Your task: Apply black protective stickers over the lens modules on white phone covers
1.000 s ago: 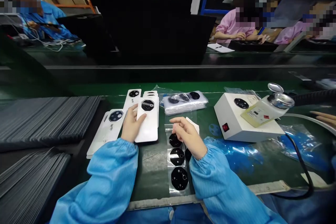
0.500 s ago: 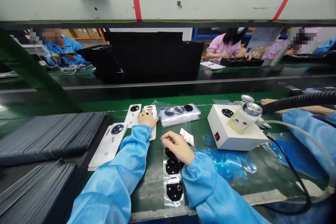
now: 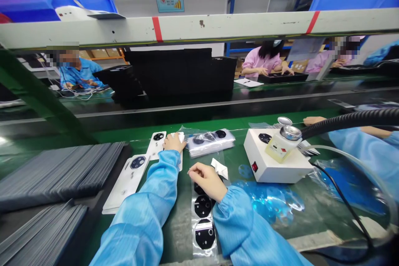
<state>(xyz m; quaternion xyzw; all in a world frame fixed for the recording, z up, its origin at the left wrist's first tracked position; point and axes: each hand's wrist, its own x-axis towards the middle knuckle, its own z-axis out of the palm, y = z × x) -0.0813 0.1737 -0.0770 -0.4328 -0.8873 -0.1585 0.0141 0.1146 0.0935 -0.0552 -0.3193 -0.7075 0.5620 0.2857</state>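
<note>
My left hand [image 3: 174,143] lies with its fingers spread over a small stack of white phone-back-shaped panels [image 3: 180,164] at the far side of the bench. Beside it is another white panel [image 3: 152,149] with a round black camera area. My right hand [image 3: 208,179] hovers above a clear strip of black camera-lens pieces [image 3: 204,232], thumb and fingers drawn together. Whatever its fingertips might hold cannot be made out. Nearer my left sleeve, a larger stack of white panels [image 3: 123,187] rests at a slant.
Grey sheets [image 3: 62,170] stand packed at left. A clear-bagged stack [image 3: 212,143] and a white crumpled paper [image 3: 220,168] lie mid-bench. Right are a white box [image 3: 271,172], a pump bottle [image 3: 282,145], blue film discs [image 3: 271,201] and a black hose [image 3: 349,120]. A co-worker's sleeve [image 3: 358,145] reaches in.
The view has tilted up slightly, so the bench sits lower. Both hands keep nearly the same places, the left still on the panels and the right above the strip.
</note>
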